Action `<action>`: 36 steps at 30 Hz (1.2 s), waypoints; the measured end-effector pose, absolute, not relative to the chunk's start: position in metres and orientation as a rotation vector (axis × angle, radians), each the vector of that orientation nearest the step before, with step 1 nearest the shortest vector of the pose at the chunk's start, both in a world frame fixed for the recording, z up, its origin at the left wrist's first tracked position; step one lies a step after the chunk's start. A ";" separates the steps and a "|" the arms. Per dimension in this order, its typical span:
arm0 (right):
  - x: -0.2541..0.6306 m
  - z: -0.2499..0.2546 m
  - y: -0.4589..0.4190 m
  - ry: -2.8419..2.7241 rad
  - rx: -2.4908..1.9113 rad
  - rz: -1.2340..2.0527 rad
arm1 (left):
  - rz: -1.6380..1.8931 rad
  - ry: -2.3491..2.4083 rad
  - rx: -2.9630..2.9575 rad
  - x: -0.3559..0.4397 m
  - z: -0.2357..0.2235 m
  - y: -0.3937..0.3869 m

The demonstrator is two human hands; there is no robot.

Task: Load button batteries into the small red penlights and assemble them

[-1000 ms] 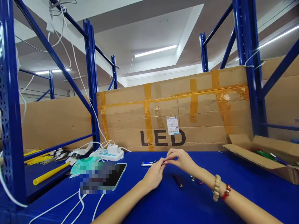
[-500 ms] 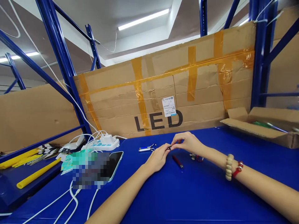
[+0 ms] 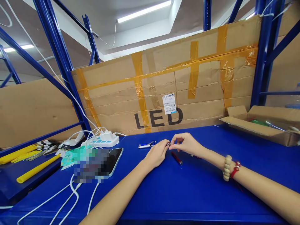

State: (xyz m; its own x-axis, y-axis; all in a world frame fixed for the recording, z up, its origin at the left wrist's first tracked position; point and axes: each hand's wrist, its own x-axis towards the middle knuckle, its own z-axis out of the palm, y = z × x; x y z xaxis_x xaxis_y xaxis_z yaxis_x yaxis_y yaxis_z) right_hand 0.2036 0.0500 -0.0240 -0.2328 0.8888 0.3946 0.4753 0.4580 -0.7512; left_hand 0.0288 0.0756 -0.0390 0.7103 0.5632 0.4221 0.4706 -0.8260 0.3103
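My left hand point(image 3: 156, 155) rests on the blue tabletop with its fingers closed on a small dark, shiny piece point(image 3: 168, 143), too small to name. From the right, my right hand point(image 3: 187, 145) meets it, thumb and forefinger pinched at the edge of that piece. What lies between those two fingertips cannot be made out. Just below the hands lies a dark red pen-like tube point(image 3: 177, 158) with a metal end. Beyond my left hand are blue and silver pen-like tubes point(image 3: 145, 145) with metal clasps. Small metal bits point(image 3: 192, 155) are mostly hidden under my right wrist.
On the left, a phone point(image 3: 117, 161) lies near white cables and a white power strip point(image 3: 106, 142). Farther left are yellow tubes point(image 3: 38, 168). A large cardboard sheet point(image 3: 112, 106) stands along the back. An open cardboard box point(image 3: 257, 129) sits at the right.
My view has shifted slightly. My right hand has moved a little nearer and now covers more of the metal bits. The small dark piece shows at a different angle in my left fingers.
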 end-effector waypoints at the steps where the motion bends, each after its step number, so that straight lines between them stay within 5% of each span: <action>1: 0.204 -0.026 0.051 -1.872 -1.143 0.623 | 0.763 0.834 2.750 0.028 -0.039 0.076; 36: 0.198 -0.022 0.041 -1.770 -1.122 0.672 | 0.811 0.973 2.881 0.026 -0.038 0.071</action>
